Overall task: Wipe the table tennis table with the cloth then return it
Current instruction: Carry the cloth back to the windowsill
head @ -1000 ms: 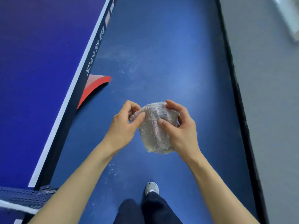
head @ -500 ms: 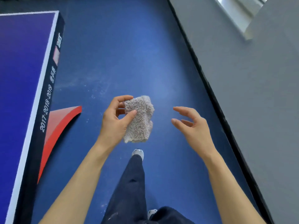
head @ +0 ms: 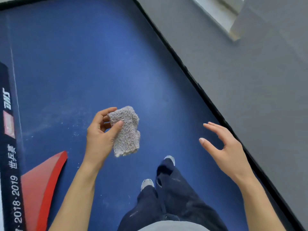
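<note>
A small grey fluffy cloth [head: 127, 134], folded, hangs in the air over the blue floor. My left hand [head: 100, 135] pinches its upper left edge between thumb and fingers. My right hand [head: 225, 147] is off to the right, apart from the cloth, fingers spread and holding nothing. Only the dark side edge of the table tennis table [head: 10, 147], with white lettering, shows at the far left; its top is out of frame.
A red curved table support [head: 40, 184] sits on the blue floor [head: 93, 64] beside the table edge. A grey wall [head: 250, 80] with a black baseboard [head: 191, 75] runs diagonally on the right. My legs and shoes [head: 166, 194] are below, mid-step.
My right hand let go of the cloth and moved away to the right; the left hand alone holds it. The view swung right, away from the table toward the wall.
</note>
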